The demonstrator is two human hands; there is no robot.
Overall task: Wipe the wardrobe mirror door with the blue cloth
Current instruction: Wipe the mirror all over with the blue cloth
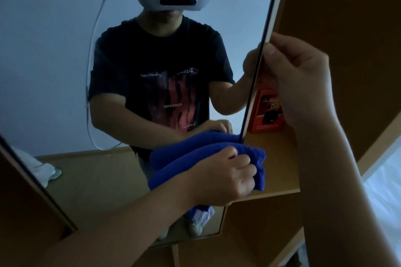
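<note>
The wardrobe mirror door [65,71] fills the left and centre of the head view, swung open, its thin right edge running diagonally down the middle. My left hand [221,175] grips the bunched blue cloth [173,165] and holds it against the glass near the door's lower right edge. My right hand [303,78] pinches the door's right edge higher up, thumb on the front and fingers behind. The mirror reflects a person in a dark T-shirt wearing a white headset, along with both hands and the cloth.
Behind the open door is a wooden wardrobe shelf [275,165] with an orange box [267,112] standing on it. More wooden panels lie below and to the right. A pale bright surface [386,191] shows at the far right.
</note>
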